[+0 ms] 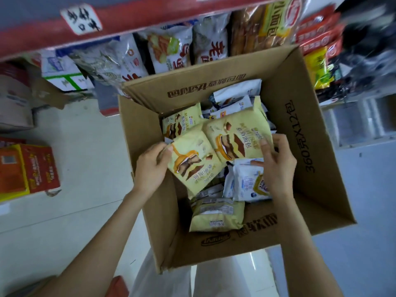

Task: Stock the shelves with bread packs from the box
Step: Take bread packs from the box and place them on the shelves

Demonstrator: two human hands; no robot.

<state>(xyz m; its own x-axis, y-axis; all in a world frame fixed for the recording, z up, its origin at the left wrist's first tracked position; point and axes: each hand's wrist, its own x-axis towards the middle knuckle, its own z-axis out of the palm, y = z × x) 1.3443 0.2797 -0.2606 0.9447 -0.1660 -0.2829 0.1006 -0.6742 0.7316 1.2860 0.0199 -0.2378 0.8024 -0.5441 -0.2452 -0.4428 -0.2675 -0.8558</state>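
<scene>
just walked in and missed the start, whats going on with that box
A person is reaching into an open cardboard box of bread packs on the floor in front of a stocked shelf. The left hand grips the edge of one yellow mousse bread pack, and the right hand pinches a second yellow pack beside it. Both packs are still inside the box, over more yellow and white packs.

The pale tiled floor (90,133) carries the open cardboard box (300,133) and a red carton (40,168).

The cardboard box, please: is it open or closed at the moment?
Open. The cardboard box has its flaps folded outward, and bread packs show inside.
</scene>
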